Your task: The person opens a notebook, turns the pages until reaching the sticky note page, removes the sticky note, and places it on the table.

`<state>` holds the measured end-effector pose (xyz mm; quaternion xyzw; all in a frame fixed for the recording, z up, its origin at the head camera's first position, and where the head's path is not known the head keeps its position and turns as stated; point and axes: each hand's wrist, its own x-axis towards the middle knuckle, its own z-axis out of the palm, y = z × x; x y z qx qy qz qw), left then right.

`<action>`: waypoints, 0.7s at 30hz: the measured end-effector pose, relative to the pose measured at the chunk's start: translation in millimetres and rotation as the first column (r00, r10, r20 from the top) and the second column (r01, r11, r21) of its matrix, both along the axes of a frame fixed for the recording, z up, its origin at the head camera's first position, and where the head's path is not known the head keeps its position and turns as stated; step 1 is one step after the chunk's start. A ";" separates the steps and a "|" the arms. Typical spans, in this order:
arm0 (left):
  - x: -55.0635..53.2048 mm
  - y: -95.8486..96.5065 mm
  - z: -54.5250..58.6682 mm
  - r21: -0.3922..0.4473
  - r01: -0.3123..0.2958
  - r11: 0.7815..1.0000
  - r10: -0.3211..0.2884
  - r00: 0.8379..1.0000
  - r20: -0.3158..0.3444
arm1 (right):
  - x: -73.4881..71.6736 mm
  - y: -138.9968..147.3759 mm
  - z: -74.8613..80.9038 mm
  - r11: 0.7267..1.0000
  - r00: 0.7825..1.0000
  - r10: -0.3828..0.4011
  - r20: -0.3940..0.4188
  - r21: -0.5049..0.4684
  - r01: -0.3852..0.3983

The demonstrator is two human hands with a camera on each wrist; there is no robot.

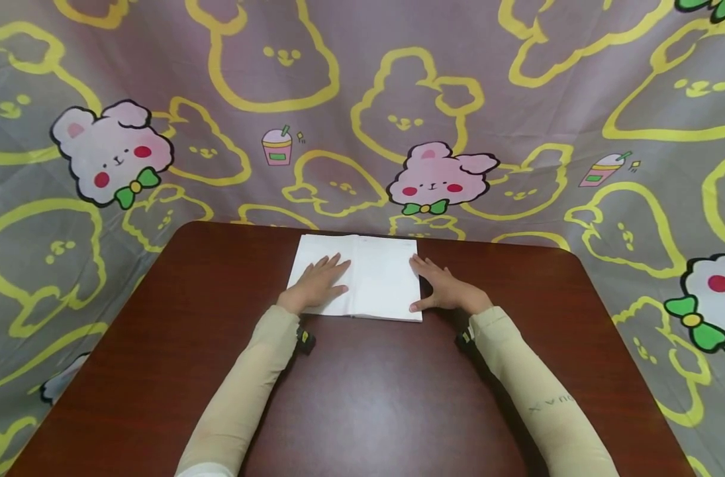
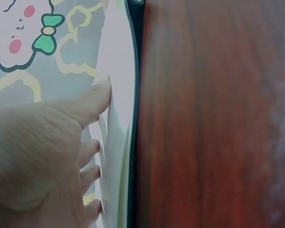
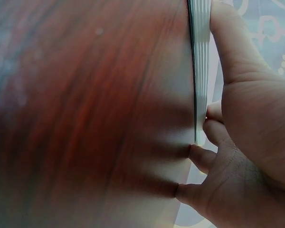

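Observation:
An open book with blank-looking white pages lies near the far edge of the table, its dark cover showing beneath the pages in the left wrist view. Spread across the left page, my left hand presses down with straight fingers and thumb. My right hand is at the book's right edge. Its thumb and index finger touch that page's margin, while other fingertips come down on the table beside the stacked page edges.
A reddish-brown wooden table with rounded far corners carries the book. Behind and around it hangs a grey-pink cloth printed with cartoon bears. Dark wrist devices sit under both light sleeves.

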<state>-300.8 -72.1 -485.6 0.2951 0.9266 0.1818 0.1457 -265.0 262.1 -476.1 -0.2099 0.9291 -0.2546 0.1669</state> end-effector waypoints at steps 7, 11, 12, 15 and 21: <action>6.8 4.8 2.2 -0.004 -0.061 0.998 0.061 0.998 -0.002 | 1.7 -0.4 0.4 1.000 1.000 -0.003 0.003 0.004 0.003; 11.4 8.6 7.0 0.010 -0.053 0.999 0.053 0.997 -0.057 | 1.5 -0.4 -0.8 1.000 1.000 -0.001 0.002 0.008 0.001; 12.0 9.1 7.8 0.016 -0.042 0.999 0.043 0.996 -0.077 | 1.3 -0.4 -1.2 1.000 1.000 -0.001 0.000 0.009 0.001; 13.0 10.4 8.9 0.030 -0.003 1.000 0.007 0.990 -0.139 | 0.6 -0.3 -2.1 1.000 1.000 -0.005 -0.004 0.009 0.005; 18.8 10.2 13.5 0.057 0.039 0.998 -0.027 0.979 -0.204 | -0.1 -0.2 -0.8 1.000 1.000 -0.002 -0.004 0.007 0.002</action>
